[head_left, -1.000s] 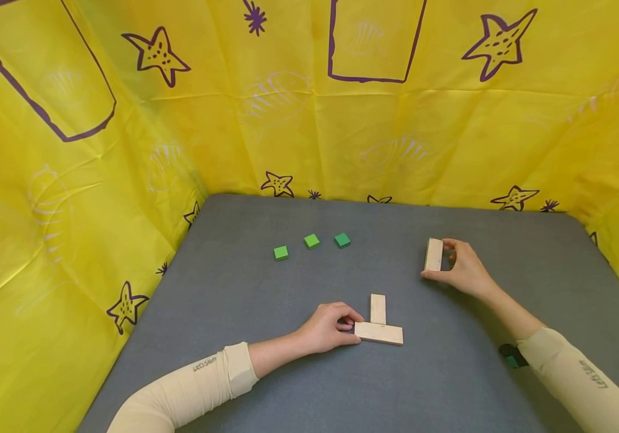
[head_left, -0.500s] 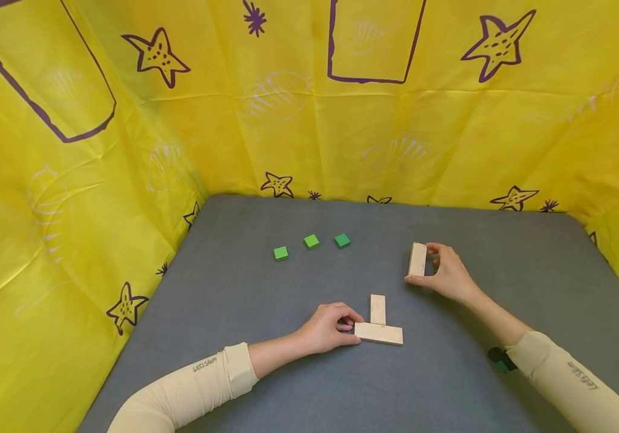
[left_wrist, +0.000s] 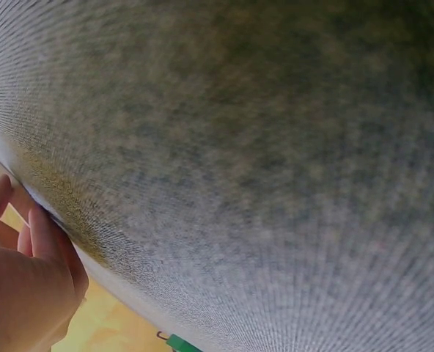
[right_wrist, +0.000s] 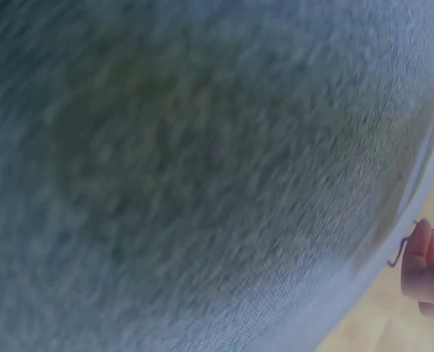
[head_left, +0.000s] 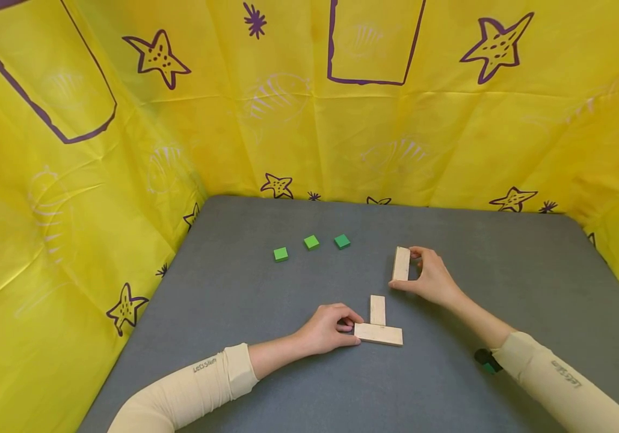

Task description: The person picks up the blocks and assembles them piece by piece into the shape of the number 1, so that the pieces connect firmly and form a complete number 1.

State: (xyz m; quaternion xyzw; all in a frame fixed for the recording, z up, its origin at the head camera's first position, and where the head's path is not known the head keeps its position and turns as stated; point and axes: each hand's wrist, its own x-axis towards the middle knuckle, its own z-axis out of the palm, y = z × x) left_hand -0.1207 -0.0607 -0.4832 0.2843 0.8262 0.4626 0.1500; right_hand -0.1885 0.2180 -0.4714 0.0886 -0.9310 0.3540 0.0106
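Note:
My left hand [head_left: 328,329] pinches the left end of a pale wooden block [head_left: 385,335] lying crosswise on the table. A second wooden block [head_left: 378,308] lies lengthwise behind it, its near end against the long side, so the two make an upside-down T. My right hand [head_left: 432,279] grips a third wooden block [head_left: 401,263] by its two ends, thumb at the near end, behind and right of the T. Whether that block touches the table cannot be told. In the right wrist view only part of the right hand [right_wrist: 429,271] shows, with no block visible.
Three small green tiles lie farther back: a light one [head_left: 280,254], another light one [head_left: 311,242] and a darker one [head_left: 342,241]. Yellow patterned cloth [head_left: 287,132] walls the grey table [head_left: 222,288] at the back and sides. A dark wrist device [head_left: 488,361] hangs under the right sleeve.
My right hand has carried its wooden block leftward and slightly nearer, toward the T. My left hand and the two blocks there have stayed put.

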